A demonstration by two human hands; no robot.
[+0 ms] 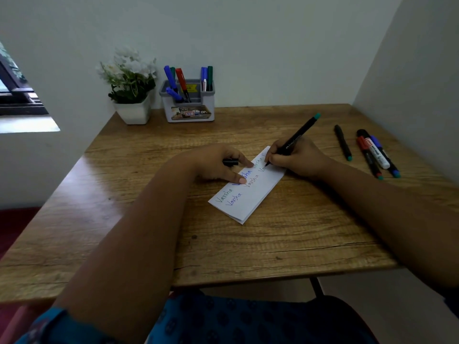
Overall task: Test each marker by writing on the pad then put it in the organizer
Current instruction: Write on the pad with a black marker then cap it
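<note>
While writing proceeds: right hand (295,157) pinching black marker (293,141), tip on pad (250,194); left hand (218,162) pressing pad, fingers around cap (230,162). Light, rigid, smooth barrel (grip mid-barrel). Legible: "Varsha", repeated. Untested markers (372,152) right; organizer (188,101) beyond, partly filled.

I read "Varsha" handwritten several times on the pad (248,187). Organizer (188,105) label shows "OP" and "42". Marker prints too blurry.

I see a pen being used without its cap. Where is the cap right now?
The black cap is held in the left hand, near the middle of the wooden table, just left of the paper pad.
</note>
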